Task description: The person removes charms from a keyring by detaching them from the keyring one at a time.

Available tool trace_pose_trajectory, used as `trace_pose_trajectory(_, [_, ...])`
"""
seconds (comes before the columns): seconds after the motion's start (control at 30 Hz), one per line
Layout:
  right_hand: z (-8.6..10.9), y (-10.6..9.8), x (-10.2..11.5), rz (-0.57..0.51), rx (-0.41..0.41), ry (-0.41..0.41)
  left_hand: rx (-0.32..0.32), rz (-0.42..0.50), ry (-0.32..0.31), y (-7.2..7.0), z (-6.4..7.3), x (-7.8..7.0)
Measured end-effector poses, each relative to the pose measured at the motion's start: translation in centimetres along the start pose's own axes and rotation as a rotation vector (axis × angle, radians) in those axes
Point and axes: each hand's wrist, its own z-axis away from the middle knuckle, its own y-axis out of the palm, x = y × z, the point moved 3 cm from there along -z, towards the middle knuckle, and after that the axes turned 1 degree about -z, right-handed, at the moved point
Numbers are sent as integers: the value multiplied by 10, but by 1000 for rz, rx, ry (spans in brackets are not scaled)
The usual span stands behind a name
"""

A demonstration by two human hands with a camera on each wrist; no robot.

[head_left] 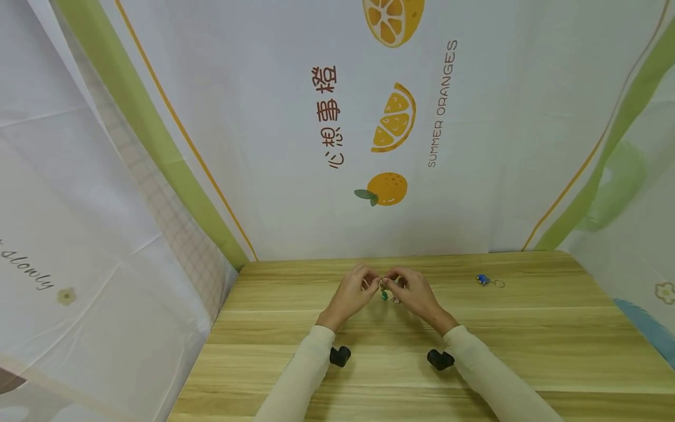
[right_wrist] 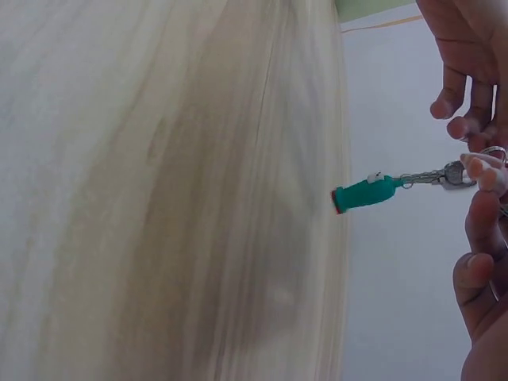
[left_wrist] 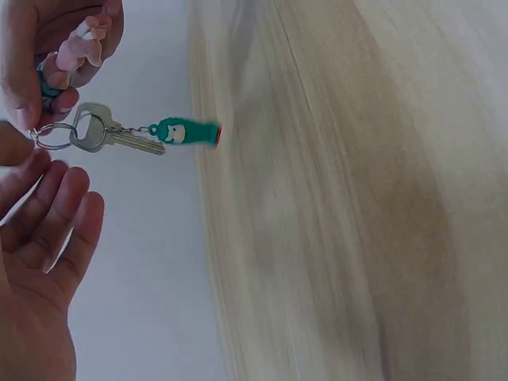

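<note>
Both hands meet above the table. In the left wrist view, my left hand (left_wrist: 48, 238) pinches a metal key ring (left_wrist: 54, 146) between thumb and fingertip, its other fingers spread loosely. A silver key (left_wrist: 97, 127) and a green bottle-shaped charm (left_wrist: 186, 132) on a short chain hang from the ring. My right hand (head_left: 418, 293) has its fingertips at the same ring from the other side. It also holds a small pink figurine (left_wrist: 78, 49) in its fingers. The right wrist view shows the green charm (right_wrist: 363, 194) dangling, with the ring partly hidden by the figurine.
Farther right on the wooden table (head_left: 527, 351) lies a blue charm (head_left: 482, 280) with its own ring (head_left: 498, 283). Black wrist-worn pieces (head_left: 340, 356) show beside both sleeves. A white cloth with printed oranges (head_left: 387, 189) hangs behind the table.
</note>
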Motion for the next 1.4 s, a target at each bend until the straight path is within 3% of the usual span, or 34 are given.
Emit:
trace_pose_trajectory(0.13, [0,0,-1,5,-2,1,32,0,-16,3,0,1])
trace_pose_trajectory(0.5, [2,1,-2,5,-6,4,37,-8,-53,7,0,1])
trace_pose_trajectory(0.9, [4,0,-3,70,-26,-27,-14,-61,14,10,-1,-2])
trace_pose_trajectory(1.4, [3,-2,-2,100,-60,16,-25,-54,3,7,0,-3])
